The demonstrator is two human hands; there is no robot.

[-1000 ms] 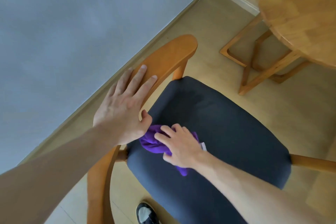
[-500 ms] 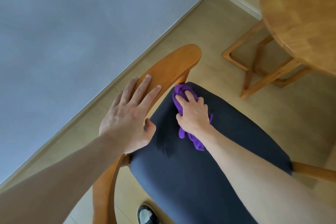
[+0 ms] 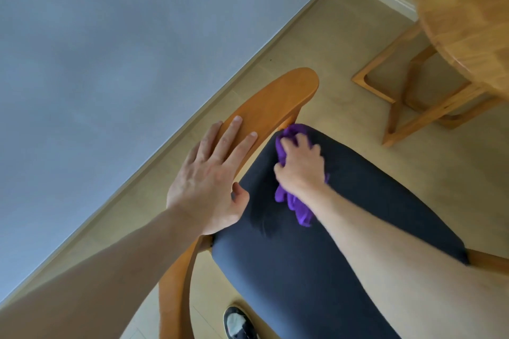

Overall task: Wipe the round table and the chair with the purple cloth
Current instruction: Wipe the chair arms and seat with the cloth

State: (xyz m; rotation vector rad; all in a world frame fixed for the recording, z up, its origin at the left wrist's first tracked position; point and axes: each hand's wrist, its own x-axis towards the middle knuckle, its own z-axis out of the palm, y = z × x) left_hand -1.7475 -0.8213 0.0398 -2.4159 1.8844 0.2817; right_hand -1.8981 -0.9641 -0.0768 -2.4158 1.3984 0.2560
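The purple cloth was gripped by the right hand on the chair seat and largely hidden beneath it. The left hand was laid flat, fingers extended, on the backrest. The worktop was cropped beyond the right hand.

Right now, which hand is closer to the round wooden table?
The right hand. It grips the purple cloth on the chair's dark seat, on the side towards the round table. The left hand rests on the chair's backrest, farther away.
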